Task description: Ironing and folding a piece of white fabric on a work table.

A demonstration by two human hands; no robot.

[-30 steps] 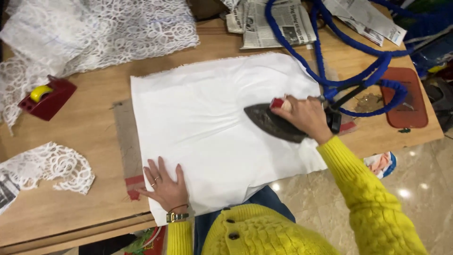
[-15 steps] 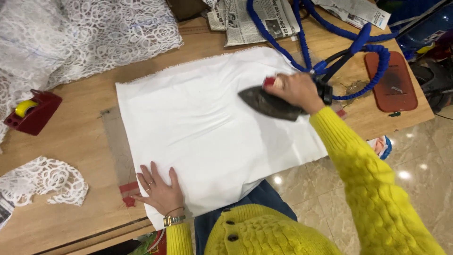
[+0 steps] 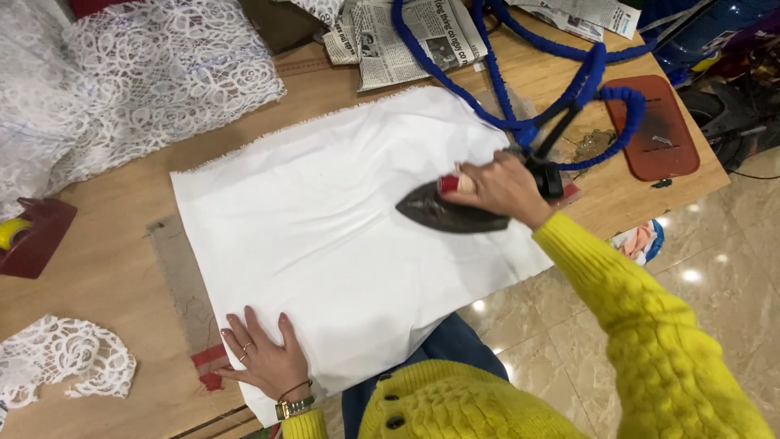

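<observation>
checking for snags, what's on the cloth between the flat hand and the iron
Head view: only bare white cloth, lightly creased, lies between the left hand and the iron under the right hand.

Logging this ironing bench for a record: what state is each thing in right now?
white cloth: spread flat on the table, near edge overhanging
iron: sole down on the cloth
right hand: closed on the iron's handle
left hand: flat, pressing the cloth's corner
blue cord: looped across the table
iron rest: bare
</observation>
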